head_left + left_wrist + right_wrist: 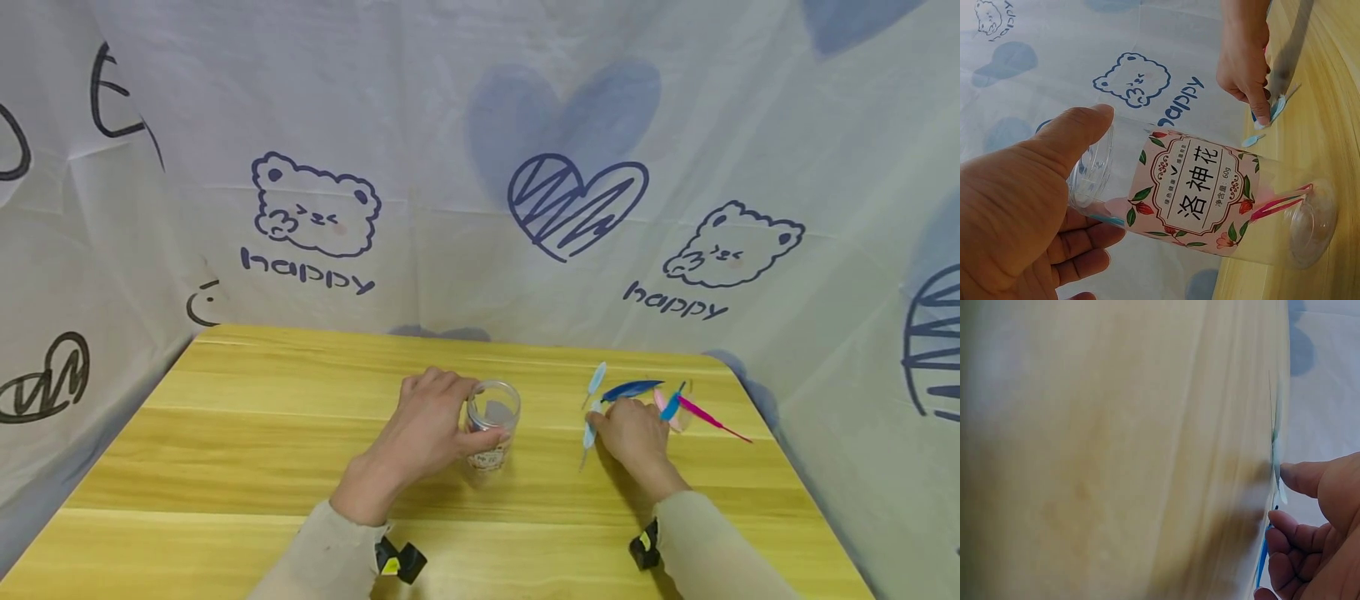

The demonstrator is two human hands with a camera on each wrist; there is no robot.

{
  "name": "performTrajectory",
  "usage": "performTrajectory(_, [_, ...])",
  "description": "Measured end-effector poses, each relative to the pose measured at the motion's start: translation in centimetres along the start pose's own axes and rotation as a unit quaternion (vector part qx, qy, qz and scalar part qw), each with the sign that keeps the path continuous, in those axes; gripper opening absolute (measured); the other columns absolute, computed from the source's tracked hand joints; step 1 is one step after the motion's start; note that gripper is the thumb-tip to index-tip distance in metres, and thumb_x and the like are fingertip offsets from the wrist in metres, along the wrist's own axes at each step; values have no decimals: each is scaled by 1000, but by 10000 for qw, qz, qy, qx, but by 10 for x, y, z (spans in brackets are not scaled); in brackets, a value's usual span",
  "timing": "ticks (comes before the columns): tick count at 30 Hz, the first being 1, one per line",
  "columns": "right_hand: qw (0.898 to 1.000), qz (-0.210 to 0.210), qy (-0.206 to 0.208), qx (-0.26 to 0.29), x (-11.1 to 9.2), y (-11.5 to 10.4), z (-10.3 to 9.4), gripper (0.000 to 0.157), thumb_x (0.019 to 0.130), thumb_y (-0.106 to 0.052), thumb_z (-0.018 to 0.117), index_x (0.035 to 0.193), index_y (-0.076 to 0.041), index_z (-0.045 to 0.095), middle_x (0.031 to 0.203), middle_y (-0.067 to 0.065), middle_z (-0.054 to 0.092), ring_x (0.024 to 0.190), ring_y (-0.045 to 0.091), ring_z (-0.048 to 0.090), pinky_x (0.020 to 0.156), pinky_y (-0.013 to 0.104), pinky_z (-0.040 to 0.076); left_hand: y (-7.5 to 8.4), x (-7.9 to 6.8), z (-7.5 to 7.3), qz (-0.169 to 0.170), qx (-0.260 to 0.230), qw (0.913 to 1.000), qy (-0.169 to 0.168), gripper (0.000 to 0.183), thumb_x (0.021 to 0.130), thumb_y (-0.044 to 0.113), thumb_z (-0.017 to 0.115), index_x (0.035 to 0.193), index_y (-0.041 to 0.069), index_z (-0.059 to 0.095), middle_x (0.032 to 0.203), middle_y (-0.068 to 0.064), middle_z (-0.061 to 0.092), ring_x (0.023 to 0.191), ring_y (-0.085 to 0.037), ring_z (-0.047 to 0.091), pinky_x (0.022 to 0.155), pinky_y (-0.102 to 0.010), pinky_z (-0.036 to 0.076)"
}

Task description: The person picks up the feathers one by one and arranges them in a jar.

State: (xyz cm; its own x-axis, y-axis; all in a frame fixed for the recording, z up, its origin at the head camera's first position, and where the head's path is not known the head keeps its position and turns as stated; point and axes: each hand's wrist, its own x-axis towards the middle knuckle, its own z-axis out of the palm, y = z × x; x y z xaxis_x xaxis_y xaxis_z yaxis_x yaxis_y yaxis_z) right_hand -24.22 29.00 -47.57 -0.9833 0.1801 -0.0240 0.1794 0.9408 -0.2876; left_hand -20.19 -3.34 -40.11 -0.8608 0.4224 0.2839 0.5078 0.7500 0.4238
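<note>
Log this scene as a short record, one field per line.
Left hand: left hand grips the jar near its mouth
Jar: clear jar, pink floral label, upright on the table
Jar contents: pink strips visible through the wall
Right hand: right hand, thumb touching a pale blue feather
Other feathers: second pale blue feather, dark blue feather, bright blue feather, magenta feather, all right of the jar
Surface: yellow wood-grain table
Backdrop: white cloth with hearts and bears
</note>
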Motion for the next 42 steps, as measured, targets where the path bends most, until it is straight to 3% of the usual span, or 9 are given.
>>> performTrajectory(6, [9998, 81, -165, 65, 1, -3, 2, 59, 101, -48, 64, 53, -15, 56, 64, 4, 58, 100, 47, 63, 90, 70, 44, 0, 0, 0, 13, -11, 10000, 28, 75, 86, 65, 79, 137, 10, 68, 125, -5, 72, 117, -26, 59, 104, -51, 38])
performTrajectory(16, [9997, -104, -92, 208, 3, -11, 2, 56, 99, -49, 67, 57, -16, 53, 57, -1, 48, 99, 43, 60, 84, 59, 43, 1, 0, 0, 17, 3, 10000, 23, 74, 86, 63, 80, 137, 10, 68, 126, -5, 72, 119, -27, 59, 105, -52, 38])
performTrajectory(20, [9991, -239, -183, 282, 3, -13, 2, 40, 99, -45, 70, 78, -11, 73, 81, 5, 72, 112, 49, 60, 89, 63, 43, 1, 0, 0, 5, -25, 10000, 21, 76, 86, 65, 79, 137, 10, 67, 125, -5, 72, 119, -26, 59, 106, -51, 38])
performTrajectory(24, [9985, -264, -300, 385, 5, -13, 3, 33, 100, -39, 72, 99, -7, 80, 105, 11, 78, 121, 53, 57, 97, 69, 41, 1, 0, -1, -7, -42, 10000, -6, 77, 86, 66, 78, 137, 10, 67, 125, -5, 72, 119, -26, 58, 106, -51, 38])
performTrajectory(27, [9984, -254, -312, 408, 5, -13, 4, 29, 101, -36, 71, 90, -9, 79, 97, 8, 78, 116, 50, 60, 96, 68, 42, 1, 0, -1, -2, -28, 10000, -6, 77, 86, 65, 79, 137, 10, 67, 125, -6, 72, 119, -26, 58, 105, -51, 38])
performTrajectory(30, [9986, -260, -290, 362, 5, -13, 4, 36, 101, -35, 71, 72, -13, 73, 76, 3, 70, 98, 39, 64, 93, 65, 44, 1, 0, -1, 2, -17, 10000, -14, 77, 86, 65, 79, 137, 9, 67, 126, -6, 72, 120, -26, 58, 105, -51, 38])
performTrajectory(33, [9989, -285, -229, 307, 6, -14, 5, 46, 102, -33, 70, 59, -16, 61, 59, 0, 57, 79, 28, 60, 91, 63, 44, 1, 0, -1, 8, 7, 10000, -26, 77, 86, 66, 78, 137, 9, 67, 127, -6, 72, 120, -26, 58, 105, -51, 38])
performTrajectory(36, [9990, -340, -129, 263, 6, -14, 6, 46, 101, -31, 69, 59, -17, 58, 59, -1, 55, 74, 24, 56, 90, 62, 43, 1, 0, -1, 8, 32, 10000, -43, 77, 86, 66, 78, 138, 9, 67, 127, -6, 71, 120, -27, 58, 105, -51, 38])
performTrajectory(42, [9986, -479, 66, 225, 7, -12, 7, 36, 99, -27, 68, 66, -15, 61, 70, 1, 62, 82, 27, 59, 85, 56, 43, 0, 0, -1, 11, 44, 10000, -36, 76, 86, 66, 78, 137, 10, 67, 127, -5, 72, 120, -26, 58, 104, -50, 38])
